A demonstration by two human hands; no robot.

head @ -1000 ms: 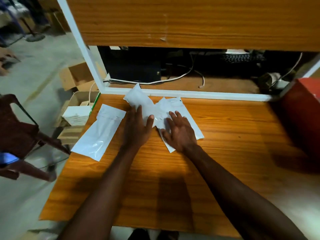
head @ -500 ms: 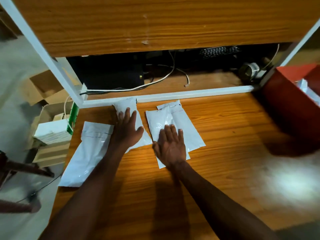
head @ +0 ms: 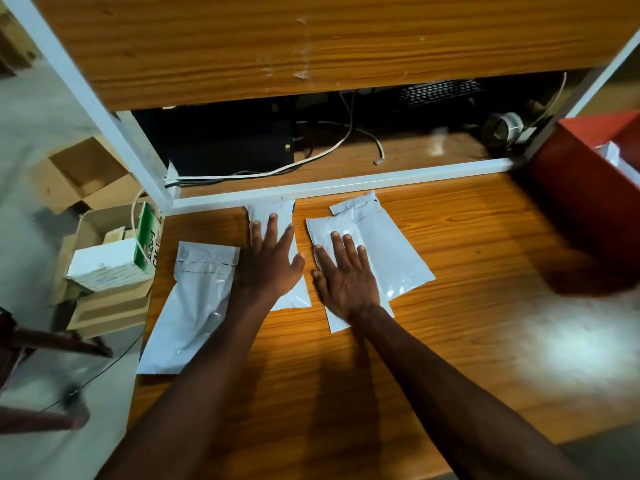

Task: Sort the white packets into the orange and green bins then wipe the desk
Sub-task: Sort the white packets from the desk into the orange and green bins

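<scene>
Several white packets lie on the wooden desk (head: 450,341). My left hand (head: 270,261) presses flat on a narrow packet (head: 273,211) near the desk's back rail, fingers straight. My right hand (head: 346,275) lies flat on a packet (head: 320,230) that overlaps another packet (head: 391,251) to its right. A longer packet (head: 194,306) rests at the desk's left edge, partly overhanging. The orange-red bin (head: 588,195) stands at the right edge with something white inside. No green bin is in view.
A white rail (head: 346,185) borders the desk's back, with cables and a tape roll (head: 502,126) on the lower shelf behind it. Cardboard boxes (head: 110,265) sit on the floor to the left. A dark chair (head: 34,341) stands at the far left.
The two hands have drawn the overlapping packets apart, the left one sliding its packet leftward. The camera has swung right and down, bringing the orange-red bin further into view.
</scene>
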